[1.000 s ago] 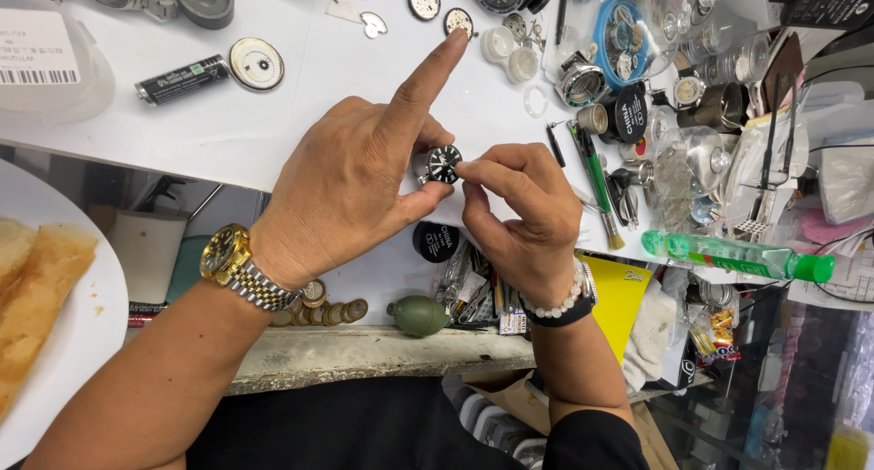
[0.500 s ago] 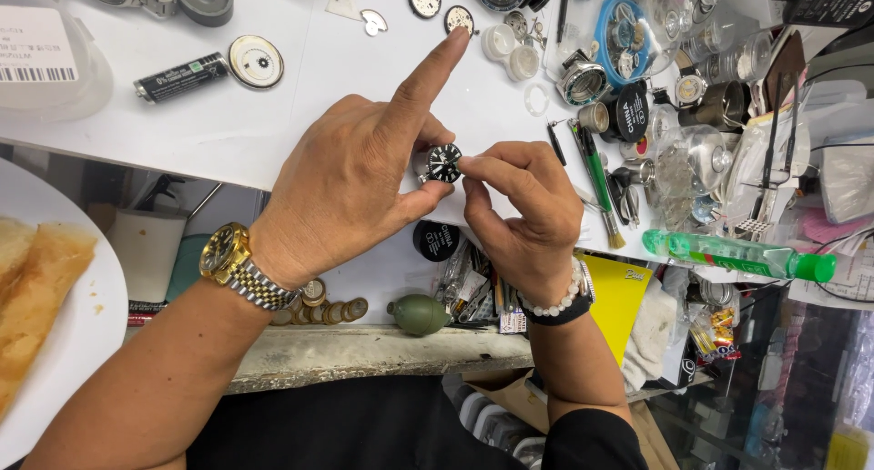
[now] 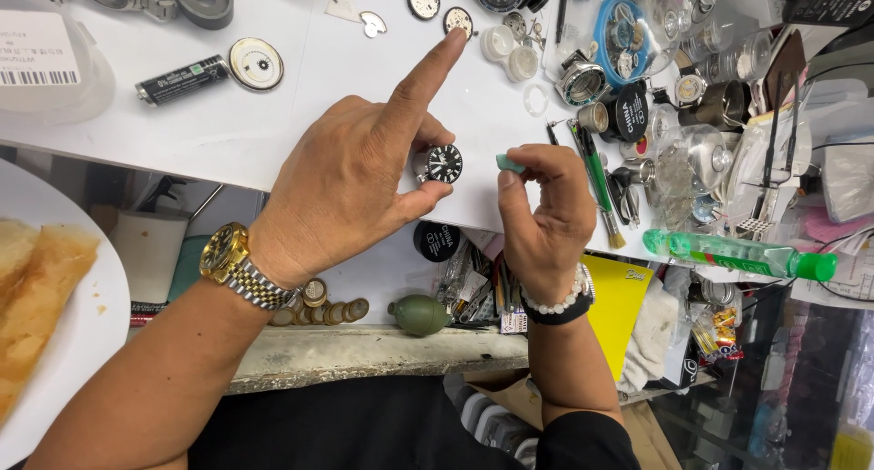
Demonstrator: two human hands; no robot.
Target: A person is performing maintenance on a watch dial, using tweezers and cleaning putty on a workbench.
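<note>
Pinching a small round black-dialled watch head [image 3: 443,163] at centre frame, my left hand [image 3: 350,188] grips its rim; small, rigid, fragile. My right hand [image 3: 543,217] fingertips nip pale green putty [image 3: 510,163].

A small round watch case [image 3: 443,163] sat near the middle of the frame, pinched between the thumb and middle finger of the left hand [image 3: 350,188]. Its dial was black with pale hour markers, ringed by a silvery metal rim, and it faced up toward the camera, tilted slightly. It had no strap. Just to its right, apart from it, a small pale green lump [image 3: 510,163] was held at the fingertips of the right hand [image 3: 543,220]. Both things hung above the near edge of the white surface [image 3: 300,106].
</note>
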